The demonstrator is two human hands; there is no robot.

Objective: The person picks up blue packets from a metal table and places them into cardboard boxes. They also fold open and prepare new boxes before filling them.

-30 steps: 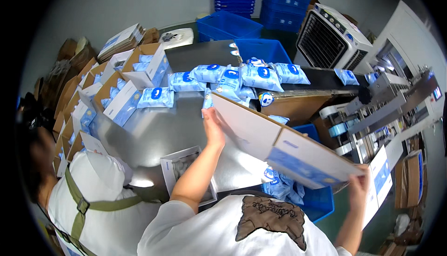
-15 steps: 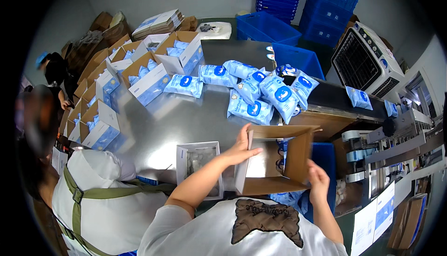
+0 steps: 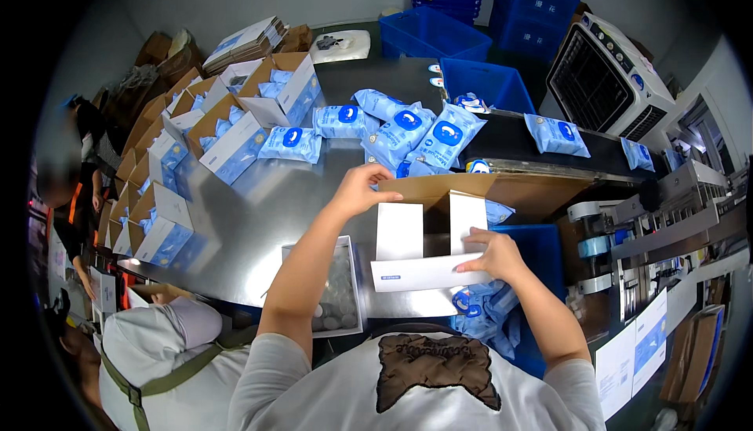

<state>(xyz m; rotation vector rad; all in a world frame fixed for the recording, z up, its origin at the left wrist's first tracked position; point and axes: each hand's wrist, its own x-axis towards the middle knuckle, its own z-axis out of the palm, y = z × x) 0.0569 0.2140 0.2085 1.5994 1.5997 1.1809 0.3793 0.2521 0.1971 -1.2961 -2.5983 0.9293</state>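
Note:
A cardboard carton [image 3: 420,274], white outside and brown inside, stands in front of me at the table's near side with its flaps spread. My left hand [image 3: 365,188] pinches the far left corner, thumb on the edge of the brown flap. On the near right, my right hand [image 3: 496,257] grips the carton, with its thumb on the white front flap and its fingers by the right side flap. Just beyond lie several light-blue soft packs [image 3: 400,137], heaped on the metal table [image 3: 243,235]. To the left is an open white box [image 3: 357,290] with round, pale items inside.
Filled cartons [image 3: 235,145] line the table's left side. Packs also lie on a dark conveyor [image 3: 604,145] at right, near machinery [image 3: 667,235]. A blue bin [image 3: 541,274] with packs sits beside my right arm. A co-worker [image 3: 157,345] is close on my left.
The carton has been turned, so white flaps now face me instead of its open brown inside. Both hands shifted their grip. The pack heap looks smaller, and a pack has advanced on the conveyor.

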